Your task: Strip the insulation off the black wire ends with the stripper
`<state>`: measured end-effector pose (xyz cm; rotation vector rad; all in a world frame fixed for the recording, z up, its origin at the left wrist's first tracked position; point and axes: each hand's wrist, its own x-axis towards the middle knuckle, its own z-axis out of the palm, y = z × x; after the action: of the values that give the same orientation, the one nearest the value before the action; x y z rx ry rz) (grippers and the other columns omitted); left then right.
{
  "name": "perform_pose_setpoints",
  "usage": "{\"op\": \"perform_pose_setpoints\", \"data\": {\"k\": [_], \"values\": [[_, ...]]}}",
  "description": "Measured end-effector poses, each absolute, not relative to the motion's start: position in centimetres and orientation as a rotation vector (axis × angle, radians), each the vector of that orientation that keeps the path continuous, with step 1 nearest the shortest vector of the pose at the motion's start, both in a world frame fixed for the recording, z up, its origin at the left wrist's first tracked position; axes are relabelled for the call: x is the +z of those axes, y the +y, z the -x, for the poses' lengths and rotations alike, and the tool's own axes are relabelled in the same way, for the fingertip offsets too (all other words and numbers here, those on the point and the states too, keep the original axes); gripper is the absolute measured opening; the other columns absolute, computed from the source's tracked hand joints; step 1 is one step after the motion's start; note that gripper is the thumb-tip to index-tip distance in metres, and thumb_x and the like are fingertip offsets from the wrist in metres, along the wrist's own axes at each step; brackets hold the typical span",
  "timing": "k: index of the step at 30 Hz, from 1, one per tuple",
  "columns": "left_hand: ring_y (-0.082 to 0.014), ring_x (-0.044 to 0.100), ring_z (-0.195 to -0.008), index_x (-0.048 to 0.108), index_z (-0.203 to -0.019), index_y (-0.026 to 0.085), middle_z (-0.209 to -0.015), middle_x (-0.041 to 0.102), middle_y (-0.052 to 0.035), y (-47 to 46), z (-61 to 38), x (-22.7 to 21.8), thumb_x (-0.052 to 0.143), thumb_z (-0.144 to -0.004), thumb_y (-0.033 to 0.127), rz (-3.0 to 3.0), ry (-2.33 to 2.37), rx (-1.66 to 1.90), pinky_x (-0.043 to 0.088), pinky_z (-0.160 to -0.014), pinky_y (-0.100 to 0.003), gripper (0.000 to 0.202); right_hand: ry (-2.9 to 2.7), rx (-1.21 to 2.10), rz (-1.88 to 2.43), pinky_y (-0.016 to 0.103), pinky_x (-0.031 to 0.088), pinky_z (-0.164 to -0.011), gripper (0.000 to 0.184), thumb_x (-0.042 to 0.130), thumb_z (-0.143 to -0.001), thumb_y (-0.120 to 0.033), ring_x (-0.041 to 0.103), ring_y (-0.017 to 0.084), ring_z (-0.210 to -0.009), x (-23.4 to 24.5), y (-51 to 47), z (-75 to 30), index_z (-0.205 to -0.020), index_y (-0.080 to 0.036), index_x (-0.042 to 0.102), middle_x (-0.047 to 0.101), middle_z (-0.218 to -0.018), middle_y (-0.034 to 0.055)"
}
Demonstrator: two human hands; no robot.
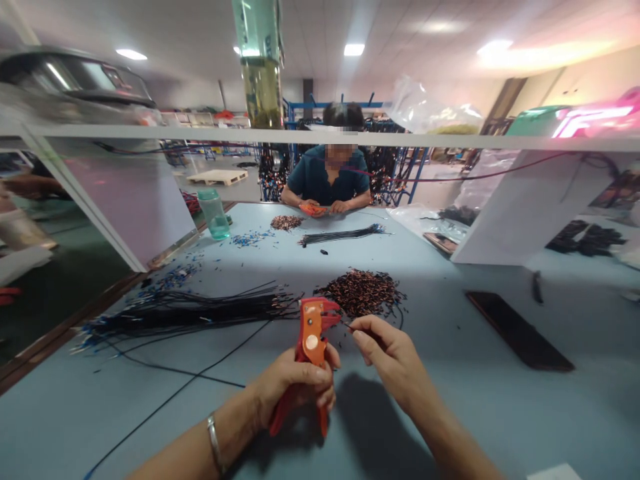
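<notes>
My left hand (pixel 305 377) is wrapped round the handles of an orange and red wire stripper (pixel 313 327), its jaws pointing right. Just right of those jaws, my right hand (pixel 383 343) pinches a thin dark wire (pixel 349 326) between thumb and fingertips. Most of that wire is hidden by the hand. Behind the tool lies a heap of short black and copper wire pieces (pixel 363 292). A bundle of long black wires (pixel 190 313) with blue ends stretches across the table to the left. One loose black wire (pixel 185 390) runs toward the near left edge.
A dark phone (pixel 520 330) lies at the right. Across the table sits a co-worker (pixel 327 177) holding an orange tool, with a smaller wire bundle (pixel 345 234) before them. A green bottle (pixel 214 215) stands at the left. A white shelf (pixel 320 137) spans the table overhead.
</notes>
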<state>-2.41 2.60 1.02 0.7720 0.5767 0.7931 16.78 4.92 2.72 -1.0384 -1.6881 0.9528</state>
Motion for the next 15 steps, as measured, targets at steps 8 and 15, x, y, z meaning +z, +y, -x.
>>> {"op": "perform_pose_setpoints", "data": {"k": [8, 15], "values": [[-0.0121, 0.051, -0.049, 0.065, -0.091, 0.012, -0.055, 0.052, 0.003, 2.12, 2.43, 0.83, 0.072, -0.064, 0.02, -0.774, 0.487, 0.717, 0.044, -0.061, -0.031, 0.029, -1.852, 0.428, 0.947, 0.017, 0.04, -0.054, 0.015, 0.05, -0.093, -0.02, 0.053, 0.008, -0.053, 2.26, 4.75, -16.79, -0.086, -0.018, 0.063, 0.061, -0.065, -0.0024], [-0.0119, 0.051, -0.05, 0.066, -0.089, 0.01, -0.056, 0.052, 0.0026, 1.93, 2.52, 1.15, 0.074, -0.063, 0.021, -0.786, 0.491, 0.666, 0.044, -0.061, -0.031, 0.03, -1.85, 0.294, 0.899, 0.017, 0.045, -0.062, 0.014, 0.051, -0.093, -0.014, 0.062, 0.01, -0.064, 2.59, 4.7, -16.96, -0.089, -0.018, 0.064, 0.067, -0.076, 0.0011]]}}
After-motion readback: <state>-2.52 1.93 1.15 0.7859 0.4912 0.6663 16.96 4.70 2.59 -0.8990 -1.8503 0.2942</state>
